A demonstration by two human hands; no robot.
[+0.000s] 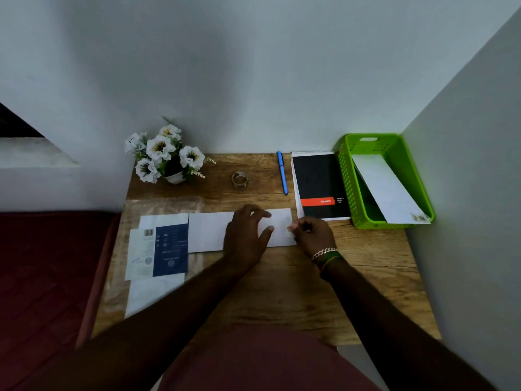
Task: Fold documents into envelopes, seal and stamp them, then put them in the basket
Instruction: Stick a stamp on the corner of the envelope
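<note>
— What are your hands on?

— My left hand (248, 232) lies spread, fingers relaxed and straight, pressing flat on the long white paper envelope (210, 231) in front of me. My right hand (313, 235) sits at the envelope's right end with the fingers curled in a pinch at its edge; whether they hold a stamp or only the paper is too small to tell

— And the surface?

— A wooden table (282, 292) with brown grain. Left of my left hand is a stack of white papers topped by a dark blue printed leaflet (170, 249), lying on a clear plastic sleeve (158, 206). Beyond my hands, a small roll of clear tape (240, 179) and a blue pen (282, 172). Just beyond my right hand, a black spiral pad with a red band (321, 186)

— The basket?

— The green perforated plastic basket (346, 176) stands right of that pad, touching it, far to the right of my right hand. One white envelope (386, 187) leans inside

— The room?

— A pot of white artificial flowers (166, 153) stands beyond my left hand against a pale grey wall (253, 66), which meets a second wall right of the basket. A dark red cushion (48, 272) lies left of the table
</note>
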